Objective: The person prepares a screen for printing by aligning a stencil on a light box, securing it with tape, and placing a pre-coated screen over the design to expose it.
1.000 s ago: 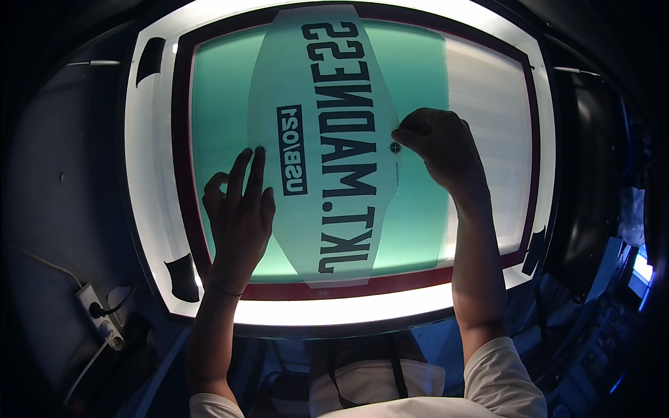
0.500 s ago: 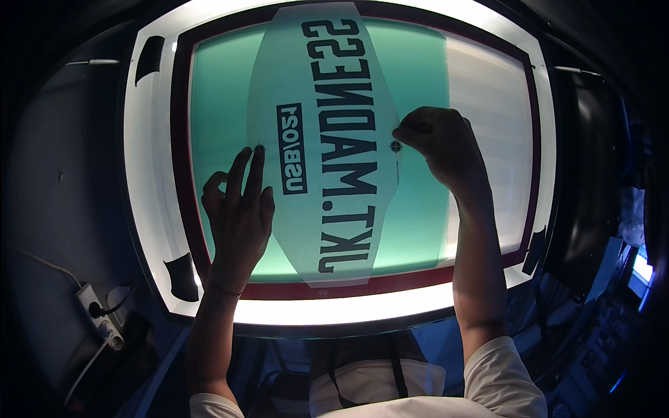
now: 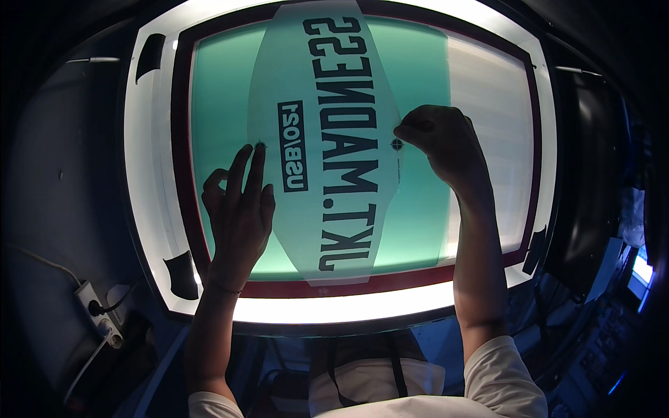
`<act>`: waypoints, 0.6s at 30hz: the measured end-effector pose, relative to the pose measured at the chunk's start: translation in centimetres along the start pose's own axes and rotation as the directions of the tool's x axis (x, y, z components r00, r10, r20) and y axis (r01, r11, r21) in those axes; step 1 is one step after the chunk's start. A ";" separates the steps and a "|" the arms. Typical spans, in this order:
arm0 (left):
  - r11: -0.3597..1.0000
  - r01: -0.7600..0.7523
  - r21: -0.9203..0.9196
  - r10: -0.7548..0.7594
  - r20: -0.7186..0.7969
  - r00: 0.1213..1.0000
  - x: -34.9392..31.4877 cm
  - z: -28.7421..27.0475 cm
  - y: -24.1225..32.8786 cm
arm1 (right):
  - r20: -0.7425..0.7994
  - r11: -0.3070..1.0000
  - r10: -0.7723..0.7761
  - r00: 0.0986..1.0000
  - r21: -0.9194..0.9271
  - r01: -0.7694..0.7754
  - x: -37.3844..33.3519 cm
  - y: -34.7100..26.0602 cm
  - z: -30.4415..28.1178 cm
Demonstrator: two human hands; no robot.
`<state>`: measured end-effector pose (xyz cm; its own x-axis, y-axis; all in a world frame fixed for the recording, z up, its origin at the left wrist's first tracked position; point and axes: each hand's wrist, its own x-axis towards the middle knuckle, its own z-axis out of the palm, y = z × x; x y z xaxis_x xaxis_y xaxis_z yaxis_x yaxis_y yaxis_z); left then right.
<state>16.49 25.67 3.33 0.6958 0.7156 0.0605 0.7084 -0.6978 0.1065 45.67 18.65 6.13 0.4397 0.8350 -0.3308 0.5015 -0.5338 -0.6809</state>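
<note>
A translucent film sheet (image 3: pixel 279 73) with dark mirrored lettering and round cross-hair marks lies over the green-coated mesh of a screen-printing frame (image 3: pixel 182 139). My left hand (image 3: pixel 238 209) is open, fingers spread; two fingertips rest at the mark on the sheet's left edge. On the other side, my right hand (image 3: pixel 449 150) has thumb and fingers pinched at the sheet's right edge, just above the mark there. The curled fingers hide exactly how much of the edge they grip.
The frame lies on a bright light table (image 3: pixel 157 181) with black pieces (image 3: pixel 182 276) at its corners. A power strip (image 3: pixel 101 315) with plugs and cords is at lower left. A lit screen (image 3: pixel 641 270) glows at far right, and a bag (image 3: pixel 380 380) hangs near my body.
The sheet and both hands sit very slightly farther up in the view. Left fingertips stay at their mark and the right hand keeps its pinch.
</note>
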 end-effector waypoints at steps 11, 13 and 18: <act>1.000 -0.017 0.020 0.018 -0.031 0.999 -0.1 0.1 0.0 | -0.015 1.000 0.002 1.000 -0.002 -0.002 -0.1 0.0 0.0; 1.000 0.002 -0.005 -0.002 -0.014 1.000 -0.1 0.1 0.0 | -0.016 1.000 0.002 1.000 0.000 -0.002 -0.2 0.0 0.0; 0.999 -0.025 0.036 0.026 -0.035 0.999 -0.1 0.1 -0.1 | -0.006 0.999 0.046 0.999 -0.006 -0.046 -0.2 -0.4 -0.1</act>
<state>16.35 25.70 3.18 0.7097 0.6976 0.0983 0.6944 -0.7163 0.0694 45.45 18.65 6.52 0.4663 0.8091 -0.3577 0.4855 -0.5721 -0.6611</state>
